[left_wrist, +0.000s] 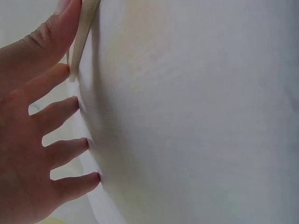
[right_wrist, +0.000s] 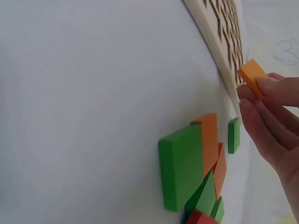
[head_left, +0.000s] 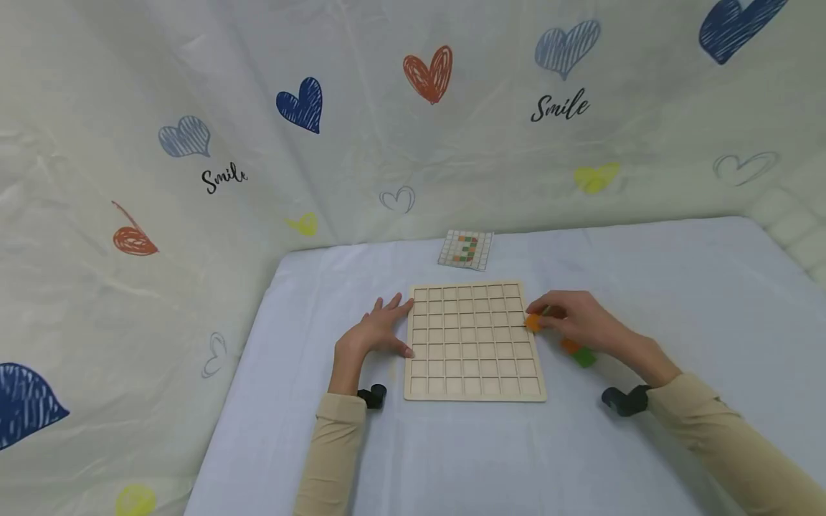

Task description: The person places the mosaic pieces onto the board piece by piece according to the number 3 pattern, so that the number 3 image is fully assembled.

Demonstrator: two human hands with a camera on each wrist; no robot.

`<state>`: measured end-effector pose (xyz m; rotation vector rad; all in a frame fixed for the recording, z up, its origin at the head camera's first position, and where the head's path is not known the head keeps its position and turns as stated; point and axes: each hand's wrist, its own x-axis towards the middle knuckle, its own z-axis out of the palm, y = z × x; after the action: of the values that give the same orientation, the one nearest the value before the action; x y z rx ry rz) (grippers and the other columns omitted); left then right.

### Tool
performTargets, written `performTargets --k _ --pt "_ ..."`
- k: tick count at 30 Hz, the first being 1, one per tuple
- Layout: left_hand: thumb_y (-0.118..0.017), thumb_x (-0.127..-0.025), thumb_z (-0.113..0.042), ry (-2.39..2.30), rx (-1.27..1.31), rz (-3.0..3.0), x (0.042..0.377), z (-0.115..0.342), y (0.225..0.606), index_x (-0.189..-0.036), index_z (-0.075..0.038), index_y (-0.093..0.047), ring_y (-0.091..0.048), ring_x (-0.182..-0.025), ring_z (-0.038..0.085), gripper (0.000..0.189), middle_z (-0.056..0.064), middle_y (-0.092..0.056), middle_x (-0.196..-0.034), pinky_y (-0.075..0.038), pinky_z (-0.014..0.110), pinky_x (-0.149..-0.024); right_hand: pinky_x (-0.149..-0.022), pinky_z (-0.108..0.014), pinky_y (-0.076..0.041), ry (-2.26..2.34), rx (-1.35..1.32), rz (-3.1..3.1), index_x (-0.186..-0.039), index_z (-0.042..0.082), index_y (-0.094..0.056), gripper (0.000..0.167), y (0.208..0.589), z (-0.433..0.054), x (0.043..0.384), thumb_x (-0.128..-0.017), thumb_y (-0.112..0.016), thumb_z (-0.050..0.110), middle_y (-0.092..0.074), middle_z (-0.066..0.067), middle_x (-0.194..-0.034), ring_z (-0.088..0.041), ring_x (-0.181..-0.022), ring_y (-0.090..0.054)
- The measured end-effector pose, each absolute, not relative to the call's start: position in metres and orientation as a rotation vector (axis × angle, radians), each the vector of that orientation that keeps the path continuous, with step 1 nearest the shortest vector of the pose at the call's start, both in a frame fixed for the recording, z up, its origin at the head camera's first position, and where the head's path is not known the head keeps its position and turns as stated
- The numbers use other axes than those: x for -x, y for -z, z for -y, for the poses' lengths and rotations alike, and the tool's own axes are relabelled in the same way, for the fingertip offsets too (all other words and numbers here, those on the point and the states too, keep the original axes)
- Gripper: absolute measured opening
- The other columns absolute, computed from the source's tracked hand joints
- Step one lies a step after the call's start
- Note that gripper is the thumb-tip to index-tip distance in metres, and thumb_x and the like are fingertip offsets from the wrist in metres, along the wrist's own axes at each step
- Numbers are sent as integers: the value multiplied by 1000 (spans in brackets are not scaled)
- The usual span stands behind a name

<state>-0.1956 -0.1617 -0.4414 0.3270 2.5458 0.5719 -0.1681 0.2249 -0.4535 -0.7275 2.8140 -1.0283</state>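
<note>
A wooden grid board with square cells lies on the white table. My left hand touches its left edge with thumb and forefinger, fingers spread; in the left wrist view the thumb rests against the board's side. At the board's right edge, my right hand pinches an orange square tile, seen also in the right wrist view as a thin orange tile between thumb and fingers. Beneath that hand lie a green tile and an orange tile, beside several more pieces.
A small pattern card with a coloured figure on a grid lies behind the board. Near the pile sits a separate green tile, and a red piece shows at the lower edge. A heart-printed cloth hangs behind the table.
</note>
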Motion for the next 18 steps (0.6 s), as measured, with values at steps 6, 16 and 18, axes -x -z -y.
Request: performTargets --k 6,16,18 --pt "-92 -77 -27 -581 -306 -2542 195 161 441 -164 -23 -29 1 -160 40 107 4 -11 -174 -12 66 -125 -84 -31 -60 1075 632 -2752 -117 6 -75 26 449 -215 171 -91 -77 6 -76 -7 -113 -19 -92 -73" --pt "-92 -77 -27 -585 -307 -2542 196 160 441 -164 -23 -29 2 -160 40 107 5 -11 -174 -11 67 -125 -84 -33 -62 1146 616 -2704 -118 4 -75 30 446 -198 178 -89 -80 12 -77 -7 -110 -18 -92 -74" --pt "-92 -77 -28 -590 -306 -2537 196 161 441 -164 -23 -28 3 -160 40 108 5 -10 -174 -11 67 -125 -83 -29 -61 1145 609 -2707 -118 4 -76 30 447 -196 180 -89 -81 12 -78 -6 -109 -17 -91 -74"
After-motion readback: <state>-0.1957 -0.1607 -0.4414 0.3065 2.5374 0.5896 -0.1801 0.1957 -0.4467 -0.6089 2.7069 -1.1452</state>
